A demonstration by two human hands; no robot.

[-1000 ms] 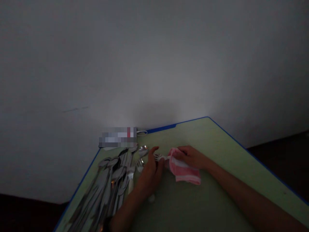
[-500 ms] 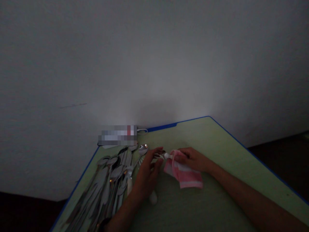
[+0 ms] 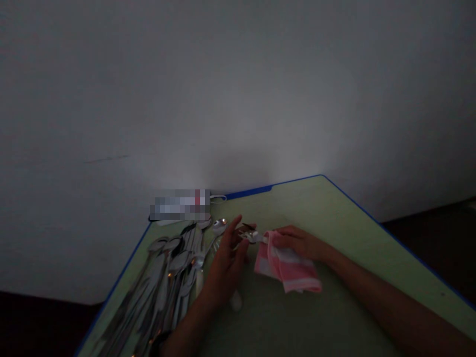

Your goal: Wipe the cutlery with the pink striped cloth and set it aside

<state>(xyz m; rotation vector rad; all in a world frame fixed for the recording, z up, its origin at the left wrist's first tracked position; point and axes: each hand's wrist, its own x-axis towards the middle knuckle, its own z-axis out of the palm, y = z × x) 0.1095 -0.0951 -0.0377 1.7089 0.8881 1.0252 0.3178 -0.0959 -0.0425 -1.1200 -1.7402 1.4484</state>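
Observation:
The scene is dim. My right hand is closed on a pink and white cloth that wraps the handle of a metal fork; the fork's head sticks out to the left. My left hand lies just left of it, fingers stretched out and apart, fingertips touching the fork's head. Both hands rest over a pale green table with a blue rim.
A heap of spoons and other metal cutlery covers the table's left side. A small white object lies under my left wrist. A blurred flat item sits at the table's far edge against the white wall.
The cloth has slid to the right along the fork, baring more of its head. My left fingers have opened and lifted toward the fork's tip.

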